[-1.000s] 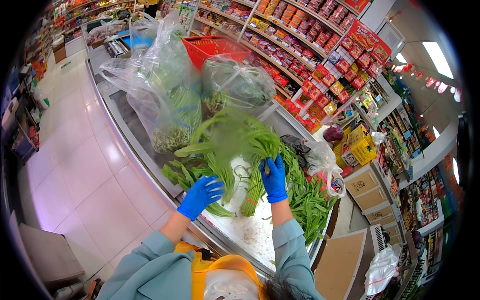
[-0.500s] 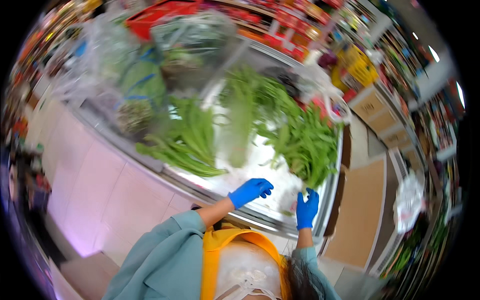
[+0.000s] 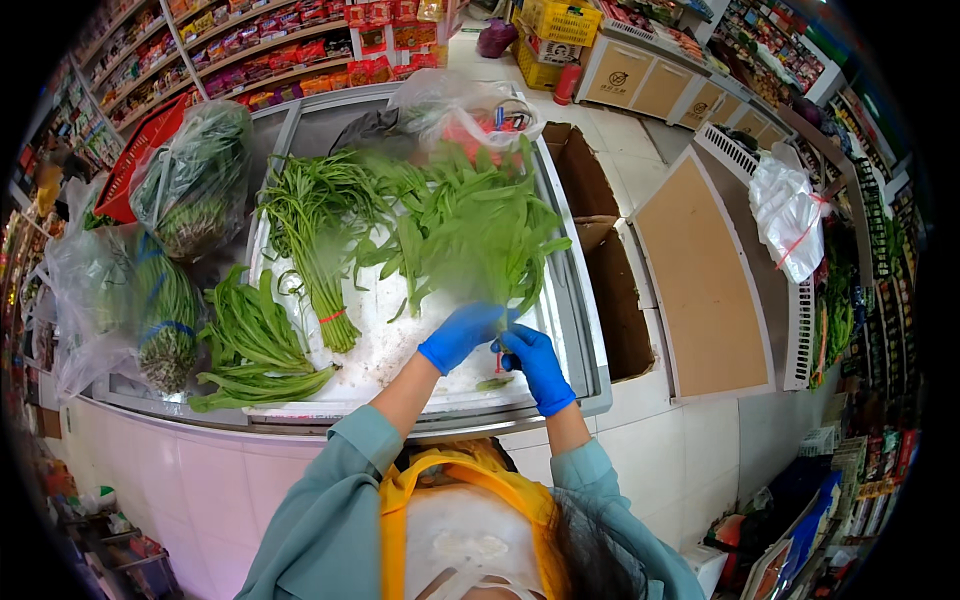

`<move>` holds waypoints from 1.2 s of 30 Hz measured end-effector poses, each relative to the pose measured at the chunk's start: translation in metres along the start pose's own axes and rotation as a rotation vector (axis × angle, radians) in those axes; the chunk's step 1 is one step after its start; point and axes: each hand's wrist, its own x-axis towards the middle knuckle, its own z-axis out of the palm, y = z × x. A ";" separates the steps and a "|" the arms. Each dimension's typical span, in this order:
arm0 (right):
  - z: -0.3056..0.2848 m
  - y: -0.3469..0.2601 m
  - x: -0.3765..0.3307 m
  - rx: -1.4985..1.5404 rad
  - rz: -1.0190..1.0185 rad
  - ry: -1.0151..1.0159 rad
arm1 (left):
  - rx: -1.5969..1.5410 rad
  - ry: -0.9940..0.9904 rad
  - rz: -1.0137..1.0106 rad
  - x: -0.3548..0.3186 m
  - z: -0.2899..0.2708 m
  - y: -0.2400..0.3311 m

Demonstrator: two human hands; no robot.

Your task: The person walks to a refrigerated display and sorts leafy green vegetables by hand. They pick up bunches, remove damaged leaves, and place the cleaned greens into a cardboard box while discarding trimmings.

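At the near right of the white tray [image 3: 375,375], my left hand [image 3: 462,337], in a blue glove, closes around the lower end of some leafy greens [image 3: 470,215]. My right hand [image 3: 538,370], gloved alike, pinches at the stem ends right beside it. Its fingertips are partly hidden. Below them lie a small red bit and a loose green leaf piece [image 3: 493,383]. Left of the hands rests a long-stemmed bunch of greens [image 3: 325,260] tied with a red band. Further left, broad-leaved greens [image 3: 250,335] lie loose-looking along the tray's edge.
Bagged vegetables [image 3: 190,185] and a blue-taped green bundle [image 3: 165,320] stand at the left, near a red basket [image 3: 135,160]. A plastic bag [image 3: 460,100] sits at the back. Right of the tray are cardboard boxes [image 3: 610,290] and a brown panel [image 3: 700,285].
The view has turned. Both hands were apart over the tray's near side; now they have come together, closed on the stem ends of the leafy greens.
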 end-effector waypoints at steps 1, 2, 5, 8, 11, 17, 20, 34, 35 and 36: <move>0.000 -0.004 -0.004 0.034 0.019 -0.086 | -0.180 -0.063 0.035 -0.001 0.006 0.004; -0.001 -0.007 -0.005 0.102 0.041 -0.129 | -0.319 -0.039 0.061 -0.005 0.013 0.012; -0.004 -0.008 -0.005 0.227 0.085 -0.238 | -0.287 -0.033 0.089 -0.015 0.016 0.031; -0.003 -0.015 0.003 0.257 0.098 -0.236 | -0.351 0.001 0.128 -0.018 0.016 0.037; 0.022 -0.025 -0.004 -0.468 -0.595 0.051 | -0.428 0.050 0.206 -0.017 0.018 0.042; 0.021 -0.035 0.009 -0.543 -0.634 0.134 | -0.632 -0.038 0.296 -0.007 0.015 0.047; 0.012 -0.041 0.007 -0.363 -0.564 0.194 | -0.704 -0.109 0.308 0.006 0.024 0.044; -0.188 -0.049 0.041 0.199 -0.574 0.815 | -0.686 -0.152 0.028 0.123 0.122 0.017; -0.215 -0.040 0.043 0.009 -0.476 0.721 | -0.694 -0.157 -0.003 0.128 0.123 0.020; -0.238 -0.026 0.044 -0.393 -0.398 0.689 | -0.495 -0.192 0.087 0.132 0.125 0.018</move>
